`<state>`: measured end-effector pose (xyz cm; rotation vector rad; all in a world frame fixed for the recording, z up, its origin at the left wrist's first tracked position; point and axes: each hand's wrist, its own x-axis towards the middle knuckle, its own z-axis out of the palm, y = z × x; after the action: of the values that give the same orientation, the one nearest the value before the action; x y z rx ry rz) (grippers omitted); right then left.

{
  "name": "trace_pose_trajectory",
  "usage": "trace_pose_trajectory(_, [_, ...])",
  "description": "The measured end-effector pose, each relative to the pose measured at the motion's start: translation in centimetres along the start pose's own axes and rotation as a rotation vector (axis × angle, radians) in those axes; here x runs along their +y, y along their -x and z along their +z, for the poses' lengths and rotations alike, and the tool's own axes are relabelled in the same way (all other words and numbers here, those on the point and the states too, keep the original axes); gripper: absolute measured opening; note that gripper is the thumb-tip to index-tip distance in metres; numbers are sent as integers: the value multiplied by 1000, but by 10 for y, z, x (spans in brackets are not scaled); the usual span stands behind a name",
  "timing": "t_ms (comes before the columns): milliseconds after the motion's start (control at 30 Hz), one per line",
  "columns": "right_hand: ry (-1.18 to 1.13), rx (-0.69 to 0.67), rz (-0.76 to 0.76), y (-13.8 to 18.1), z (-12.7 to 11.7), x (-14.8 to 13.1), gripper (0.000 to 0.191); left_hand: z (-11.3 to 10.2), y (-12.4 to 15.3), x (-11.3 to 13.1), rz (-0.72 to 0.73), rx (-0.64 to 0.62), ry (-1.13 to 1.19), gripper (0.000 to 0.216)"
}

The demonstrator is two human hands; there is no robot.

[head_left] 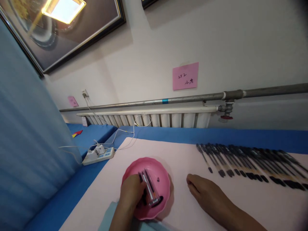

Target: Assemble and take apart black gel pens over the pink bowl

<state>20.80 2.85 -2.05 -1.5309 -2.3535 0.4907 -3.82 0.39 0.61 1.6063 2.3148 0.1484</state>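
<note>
My left hand [131,192] reaches into a pink scalloped bowl [165,173], its fingers closed around clear-barrelled pens [150,189]. Their dark ends point toward the bowl's near right side. A small dark bit [158,179] lies on the bowl floor beside them. To the right of the bowl, my right hand [202,189] hovers or rests over the pale pink sheet, with its fingers curled in. Whatever it may hold is hidden. Farther right, a long row of black-capped pens [250,163] lies side by side on the sheet.
The pale pink sheet [183,154] covers a blue table [168,133]. At left stand a white power strip [103,156] with plugs and cables, and a blue curtain [31,138]. Behind run a radiator [166,118] and a metal pipe [187,98] with a red-handled valve [226,117].
</note>
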Motion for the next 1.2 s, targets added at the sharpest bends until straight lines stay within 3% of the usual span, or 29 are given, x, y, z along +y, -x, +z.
trace_pose_trajectory(433, [-3,24,-10,0,1,0,19,3,-9,3,-50,-23,79,18])
trace_pose_trajectory(733, [-8,29,-18,0,-2,-3,19,7,-11,-6,-25,65,236,12])
trace_pose_trajectory(900, [-85,40,10,4,-9,-13,20,-2,-11,-12,-28,135,465,12])
trace_pose_trajectory(1067, [-265,41,-138,8,-17,-46,23,-16,-4,-12,-43,199,844,14])
trace_pose_trajectory(1200, [-63,-26,-247,-6,-9,-76,21,-19,-1,-11,1,207,1142,14])
